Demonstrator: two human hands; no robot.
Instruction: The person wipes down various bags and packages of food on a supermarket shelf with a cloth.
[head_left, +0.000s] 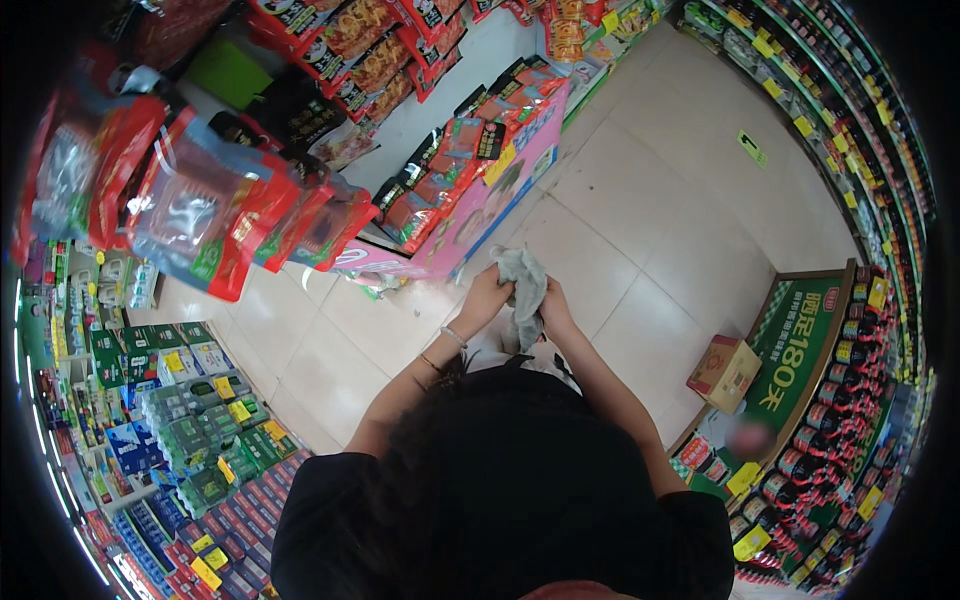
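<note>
A crumpled light grey cloth (523, 281) hangs between my two hands, in front of my body and above the tiled floor. My left hand (489, 297) grips the cloth's left side, with a beaded bracelet on that wrist. On the other side, the fingers of my right hand (554, 306) close on the cloth's right edge. The lower end of the cloth drapes down towards my lap. Just beyond my hands stands a pink cardboard display box (480, 225) filled with red and black packs of packaged food (427, 199).
Red food bags (202, 202) hang at the upper left, close to my head. Stacked drink packs (202, 420) stand at the lower left. To the right are a cardboard carton (724, 373), a green display stand (799, 345) with dark bottles (814, 442), and curved-looking shelves (832, 112).
</note>
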